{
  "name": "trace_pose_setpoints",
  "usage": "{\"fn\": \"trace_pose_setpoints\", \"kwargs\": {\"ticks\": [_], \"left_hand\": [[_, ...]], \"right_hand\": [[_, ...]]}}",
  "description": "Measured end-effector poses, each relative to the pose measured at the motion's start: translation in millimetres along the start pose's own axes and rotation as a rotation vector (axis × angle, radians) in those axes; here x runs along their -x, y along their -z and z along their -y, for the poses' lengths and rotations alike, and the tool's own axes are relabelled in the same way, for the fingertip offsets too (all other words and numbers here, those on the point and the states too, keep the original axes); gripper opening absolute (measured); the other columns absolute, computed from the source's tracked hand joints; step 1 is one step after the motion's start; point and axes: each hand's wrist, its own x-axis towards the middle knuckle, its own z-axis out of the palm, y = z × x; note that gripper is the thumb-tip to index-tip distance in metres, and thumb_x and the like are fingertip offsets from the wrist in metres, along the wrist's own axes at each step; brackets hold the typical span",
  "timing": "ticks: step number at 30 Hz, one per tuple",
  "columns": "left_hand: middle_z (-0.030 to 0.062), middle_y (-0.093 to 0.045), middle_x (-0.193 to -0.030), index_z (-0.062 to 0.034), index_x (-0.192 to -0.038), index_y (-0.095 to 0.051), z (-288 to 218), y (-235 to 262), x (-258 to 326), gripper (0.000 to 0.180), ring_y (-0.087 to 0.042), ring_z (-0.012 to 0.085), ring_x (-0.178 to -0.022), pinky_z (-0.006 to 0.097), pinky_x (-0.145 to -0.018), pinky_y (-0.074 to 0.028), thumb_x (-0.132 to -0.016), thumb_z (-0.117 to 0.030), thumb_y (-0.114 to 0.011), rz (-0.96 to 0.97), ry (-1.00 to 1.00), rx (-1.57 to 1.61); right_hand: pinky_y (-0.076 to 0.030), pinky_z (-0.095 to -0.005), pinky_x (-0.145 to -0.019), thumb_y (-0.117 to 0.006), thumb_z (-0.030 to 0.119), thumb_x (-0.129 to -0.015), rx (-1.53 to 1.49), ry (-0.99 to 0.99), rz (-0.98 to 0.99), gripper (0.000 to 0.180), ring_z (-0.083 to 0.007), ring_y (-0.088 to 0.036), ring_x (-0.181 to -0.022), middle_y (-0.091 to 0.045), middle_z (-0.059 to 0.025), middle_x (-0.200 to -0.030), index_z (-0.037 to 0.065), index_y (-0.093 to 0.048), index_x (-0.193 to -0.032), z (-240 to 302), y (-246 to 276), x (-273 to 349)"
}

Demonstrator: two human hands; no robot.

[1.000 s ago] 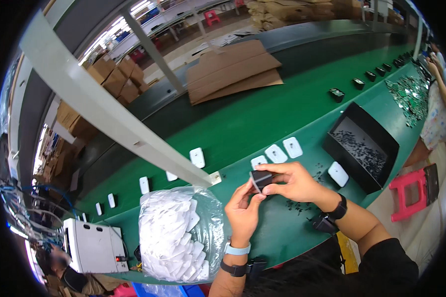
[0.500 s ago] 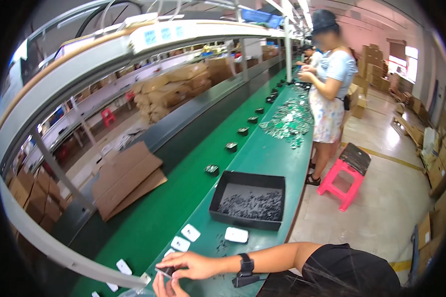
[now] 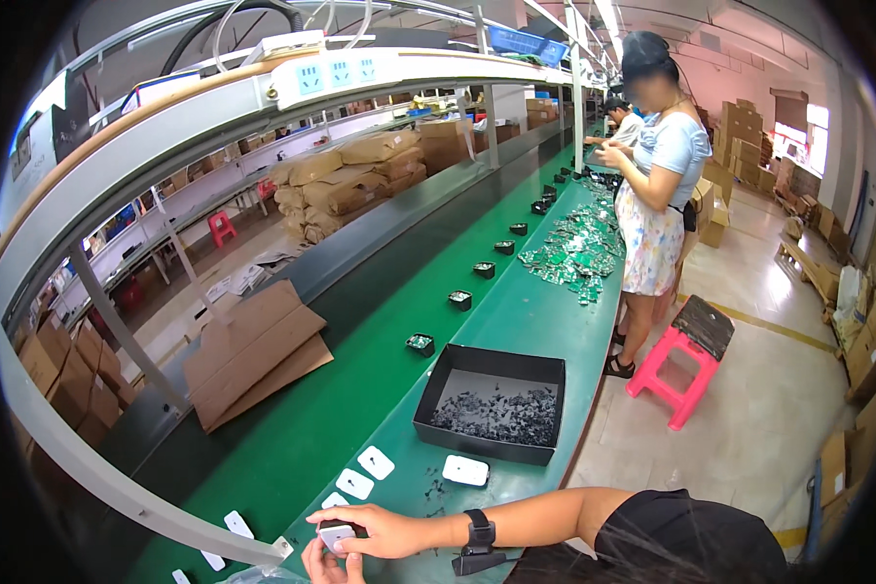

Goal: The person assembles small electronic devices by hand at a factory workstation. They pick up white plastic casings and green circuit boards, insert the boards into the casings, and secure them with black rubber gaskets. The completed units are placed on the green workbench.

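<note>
At the near end of the green bench, my right hand [image 3: 391,532] is closed over a small white-and-black plastic casing [image 3: 335,536]. My left hand [image 3: 315,563] grips the same casing from below, its fingers partly cut off by the lower edge. The casing's white face shows between the fingers; its black part is mostly covered by my right hand. Just beyond lie several white rounded covers [image 3: 354,484], with small dark marks on them. A white-topped casing [image 3: 465,471] lies to the right, near scattered tiny black parts [image 3: 436,484].
A black tray [image 3: 490,450] of small black pieces stands ahead. Black housings [image 3: 420,344] sit along the green conveyor belt [image 3: 292,443]. Green circuit boards [image 3: 576,248] are heaped farther off by a standing person [image 3: 664,161]. Flat cardboard [image 3: 255,355] lies left; a pink stool [image 3: 679,362] stands right.
The casing in my hands has turned, so its white face now shows where a darker side did. My right hand has shifted slightly down and right. The whole view has shifted a little.
</note>
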Motion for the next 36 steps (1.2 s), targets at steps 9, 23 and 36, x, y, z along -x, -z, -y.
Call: {"fn": "trace_pose_setpoints", "kwargs": {"ticks": [9, 23, 36], "left_hand": [[0.0166, -0.056, -0.132, 0.0087, -0.129, -0.057, 47, -17, 27, 0.03, -0.058, 0.0257, -0.123, 0.035, -0.105, -0.047, -0.1, 0.001, -0.056, 0.191, 0.117, 0.119], [0.0202, -0.064, -0.129, 0.0063, -0.139, -0.053, -170, 87, -76, 0.038, -0.062, 0.0246, -0.116, 0.034, -0.101, -0.048, -0.105, -0.009, -0.05, -0.011, 0.537, 0.448], [0.0194, -0.067, -0.118, 0.0087, -0.132, -0.056, -261, 117, -151, 0.035, -0.068, 0.022, -0.101, 0.033, -0.086, -0.057, -0.104, -0.011, -0.054, -0.292, 0.504, 0.626]], "right_hand": [[-0.04, -0.0382, -0.111, -0.065, 0.017, -0.099, -0.119, 0.005, 0.065, 0.05, -0.0221, -0.056, -0.126, -0.06, -0.0106, -0.133, 0.005, -0.05, -0.145, 9, 0, 0], [-0.044, -0.0381, -0.107, -0.068, 0.019, -0.097, 0.026, -0.008, 0.028, 0.053, -0.0258, -0.057, -0.123, -0.058, -0.0121, -0.134, 0.007, -0.05, -0.145, 0, -7, 5], [-0.053, -0.0342, -0.094, -0.076, 0.018, -0.092, 0.144, 0.032, -0.043, 0.053, -0.018, -0.066, -0.108, -0.068, -0.0098, -0.119, 0.004, -0.057, -0.14, 3, -3, -4]]}}
